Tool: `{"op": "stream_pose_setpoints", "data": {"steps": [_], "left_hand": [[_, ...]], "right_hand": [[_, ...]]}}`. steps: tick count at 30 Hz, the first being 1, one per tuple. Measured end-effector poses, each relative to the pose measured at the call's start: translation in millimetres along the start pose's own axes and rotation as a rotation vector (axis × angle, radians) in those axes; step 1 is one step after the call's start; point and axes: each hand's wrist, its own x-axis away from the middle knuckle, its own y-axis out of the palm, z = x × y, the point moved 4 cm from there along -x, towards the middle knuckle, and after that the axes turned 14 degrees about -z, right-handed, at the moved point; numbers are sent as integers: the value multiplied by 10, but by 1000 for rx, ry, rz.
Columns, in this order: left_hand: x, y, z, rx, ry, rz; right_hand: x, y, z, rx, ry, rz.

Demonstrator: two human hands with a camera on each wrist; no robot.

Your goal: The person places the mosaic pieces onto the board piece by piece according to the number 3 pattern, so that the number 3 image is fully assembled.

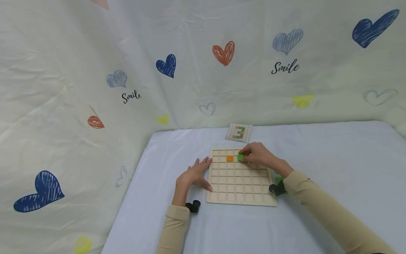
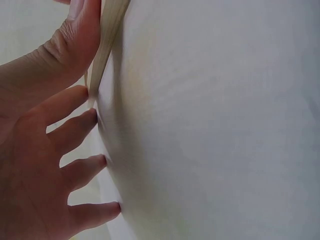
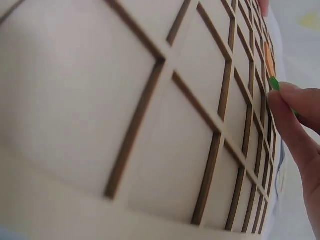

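Observation:
A square wooden grid board [image 1: 239, 195] lies flat on the table. In its second row from the far edge sits an orange tile [image 1: 229, 158]. My right hand [image 1: 258, 155] pinches a green tile [image 1: 240, 157] between thumb and fingers, just right of the orange one. The right wrist view shows the green tile [image 3: 274, 83] tilted at the fingertips, close to the orange tile [image 3: 269, 60]. With fingers spread, my left hand [image 1: 194, 175] touches the board's left edge. The left wrist view has the thumb [image 2: 65, 47] against the board's side [image 2: 106, 47].
A pattern card [image 1: 239, 132] with a grid of coloured squares lies beyond the board. Another green piece [image 1: 278, 179] is partly hidden by the right wrist and its black camera [image 1: 277, 188]. White cloth [image 1: 333, 158] covers the table, before a heart-printed curtain [image 1: 190, 35].

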Motion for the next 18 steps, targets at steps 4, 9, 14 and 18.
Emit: {"op": "stream_pose_setpoints", "data": {"steps": [4, 9, 14, 18], "left_hand": [[-6, 8, 12, 2, 3, -7], [1, 9, 31, -10, 6, -11], [8, -4, 33, 2, 2, -8], [14, -4, 7, 2, -15, -6]], "right_hand": [[-66, 23, -29, 15, -2, 1], [-120, 60, -45, 36, -20, -7], [-158, 92, -90, 94, -67, 1], [-167, 113, -150, 150, -123, 18]]}}
